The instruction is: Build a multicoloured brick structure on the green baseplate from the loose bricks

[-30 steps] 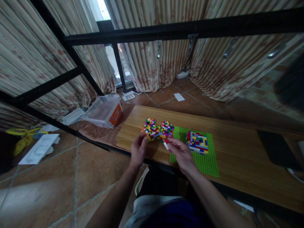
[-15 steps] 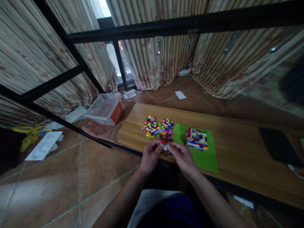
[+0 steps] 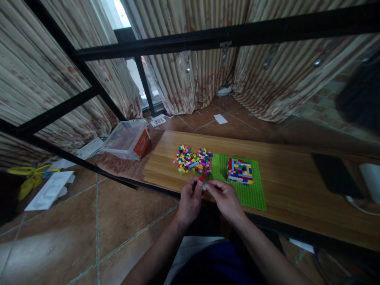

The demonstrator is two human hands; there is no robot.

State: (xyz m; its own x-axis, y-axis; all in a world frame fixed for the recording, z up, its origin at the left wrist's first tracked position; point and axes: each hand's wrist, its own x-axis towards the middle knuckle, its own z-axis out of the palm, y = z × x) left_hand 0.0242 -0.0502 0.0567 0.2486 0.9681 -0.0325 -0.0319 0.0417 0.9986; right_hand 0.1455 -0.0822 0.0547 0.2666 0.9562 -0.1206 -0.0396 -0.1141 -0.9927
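Observation:
My left hand [image 3: 189, 200] and my right hand [image 3: 225, 198] meet at the near edge of the wooden table [image 3: 285, 186], fingers pinched together on small bricks, a red one [image 3: 202, 179] showing between the fingertips. Just beyond them lies a loose pile of small coloured bricks [image 3: 192, 160]. To its right a green baseplate [image 3: 255, 196] carries a square multicoloured brick block [image 3: 240, 171]. Both hands are closed in a pinch.
A clear plastic box with an orange label [image 3: 127, 138] lies on the floor to the left, with papers [image 3: 49, 190] and a yellow item [image 3: 25, 178] farther left. A black metal frame [image 3: 97, 85] crosses overhead. A dark flat object [image 3: 334, 176] sits on the table's right.
My left hand left the brick pile and came to my right hand; both now pinch the small bricks together. The view shifted slightly.

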